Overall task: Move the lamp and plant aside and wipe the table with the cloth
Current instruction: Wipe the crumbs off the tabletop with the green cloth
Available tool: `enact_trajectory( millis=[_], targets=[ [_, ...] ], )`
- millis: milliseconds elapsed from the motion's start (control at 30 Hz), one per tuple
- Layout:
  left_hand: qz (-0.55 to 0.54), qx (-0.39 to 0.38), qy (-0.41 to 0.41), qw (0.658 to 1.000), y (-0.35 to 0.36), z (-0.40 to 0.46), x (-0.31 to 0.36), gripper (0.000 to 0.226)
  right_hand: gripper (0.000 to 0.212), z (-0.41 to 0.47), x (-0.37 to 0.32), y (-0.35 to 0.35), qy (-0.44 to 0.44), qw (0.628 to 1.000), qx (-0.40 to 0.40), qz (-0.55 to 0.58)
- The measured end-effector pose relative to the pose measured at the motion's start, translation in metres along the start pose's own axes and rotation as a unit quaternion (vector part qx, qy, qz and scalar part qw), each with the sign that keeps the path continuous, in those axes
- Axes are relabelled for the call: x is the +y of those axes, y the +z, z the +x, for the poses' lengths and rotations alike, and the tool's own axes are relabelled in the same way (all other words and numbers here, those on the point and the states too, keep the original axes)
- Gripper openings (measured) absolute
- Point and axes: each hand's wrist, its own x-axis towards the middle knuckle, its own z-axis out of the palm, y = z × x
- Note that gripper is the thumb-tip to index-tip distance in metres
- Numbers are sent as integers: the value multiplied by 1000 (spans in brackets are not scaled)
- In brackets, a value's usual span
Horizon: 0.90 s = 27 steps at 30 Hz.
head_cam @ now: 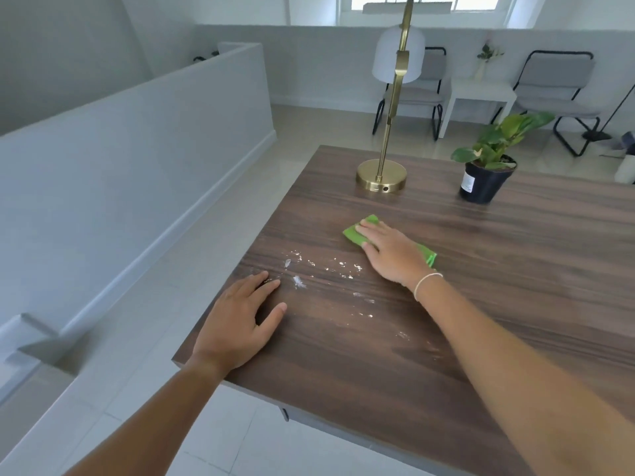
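Observation:
A green cloth (354, 232) lies flat on the dark wooden table (515, 269), with my right hand (391, 254) pressed palm-down on top of it. My left hand (240, 321) rests flat on the table near its left edge, fingers apart, holding nothing. White crumbs and powder (323, 269) are scattered between the two hands. A brass lamp (381, 175) with a white shade stands at the table's far edge. To its right, a leafy plant in a black pot (484, 182) also stands near the far edge.
The table's left edge and near corner (178, 360) drop to a pale tiled floor. A white half-wall (137, 139) runs along the left. Beyond the table stand two grey chairs (556, 84) and a small white side table (477, 94).

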Motion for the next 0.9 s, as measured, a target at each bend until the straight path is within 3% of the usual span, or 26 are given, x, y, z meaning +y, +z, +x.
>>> enact_trajectory(
  millis=[133, 200, 300, 433, 567, 700, 767, 900],
  targets=[
    [-14, 2, -1, 1000, -1, 0, 0, 68, 55, -77, -35, 8, -174, 984, -45, 16],
    [-16, 7, -3, 1000, 0, 0, 0, 68, 49, -98, -2, -8, -148, 988, -35, 34],
    [-16, 7, -5, 1000, 2, -1, 0, 66, 41, -70, 57, -31, -9, 999, 2, 34],
    [-18, 5, -5, 1000, 3, -1, -1, 64, 43, 14, 45, -21, 84, 996, 24, -8],
    [-23, 5, -4, 1000, 2, 0, -3, 67, 42, 40, -45, 18, -33, 999, -10, 20],
    [-38, -10, -3, 999, -1, -2, -3, 70, 42, -34, -86, 26, -163, 985, -44, 28],
    [-71, -6, -3, 997, -5, -4, -3, 67, 42, -70, -59, 15, -155, 986, -41, 36],
    [-128, 27, -20, 991, -21, -24, -10, 56, 40, -86, 17, -17, -13, 999, 13, 48]
  ],
)
